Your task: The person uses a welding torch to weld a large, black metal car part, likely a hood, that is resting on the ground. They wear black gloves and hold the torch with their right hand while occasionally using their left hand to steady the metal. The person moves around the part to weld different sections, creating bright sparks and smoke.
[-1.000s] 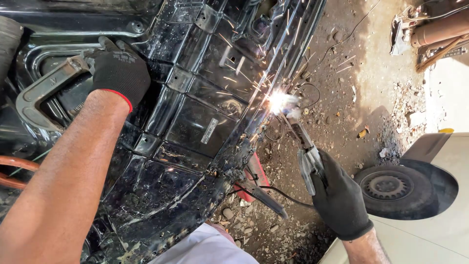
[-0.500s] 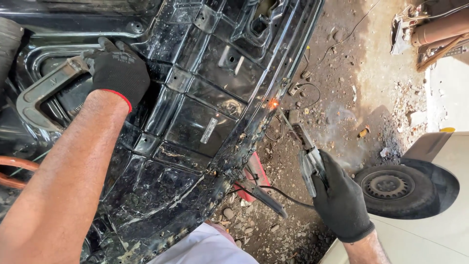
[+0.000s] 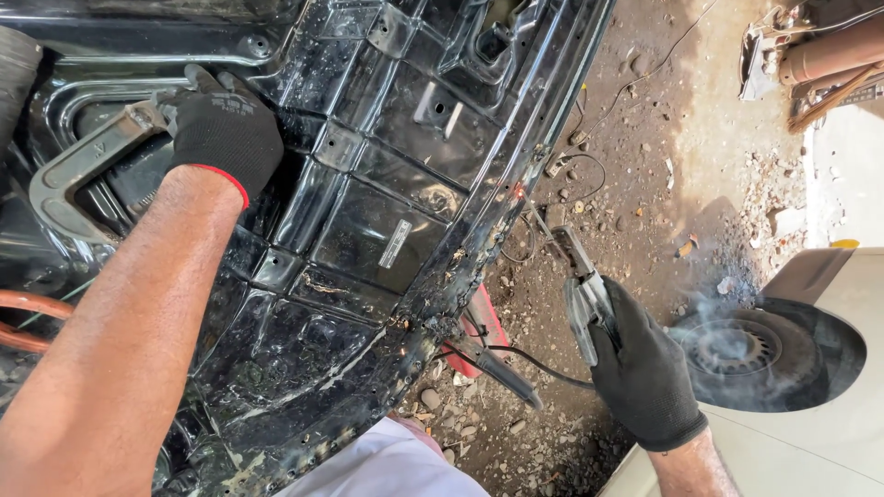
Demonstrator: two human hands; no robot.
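Note:
A large black sheet-metal panel (image 3: 368, 212) with ribs and holes fills the left and middle of the view. My left hand (image 3: 221, 129), in a black glove with a red cuff, presses on the panel next to a grey C-clamp (image 3: 78, 170). My right hand (image 3: 645, 368), also in a black glove, grips a welding electrode holder (image 3: 580, 285). Its thin rod points up-left toward the panel's edge, where a small red-hot spot (image 3: 517, 190) glows. Thin smoke drifts to the right of that hand.
Dirt ground with stones and loose wire lies right of the panel. A steel wheel rim (image 3: 737, 350) sits at lower right under a pale car body part (image 3: 829, 433). An orange hose (image 3: 28, 317) is at far left. A red-handled tool (image 3: 474, 336) lies below the panel edge.
One second ago a bright arc with sparks burned at the panel edge. It went out, leaving a fading glow, and my right hand has drawn the rod slightly away. My left hand stays put.

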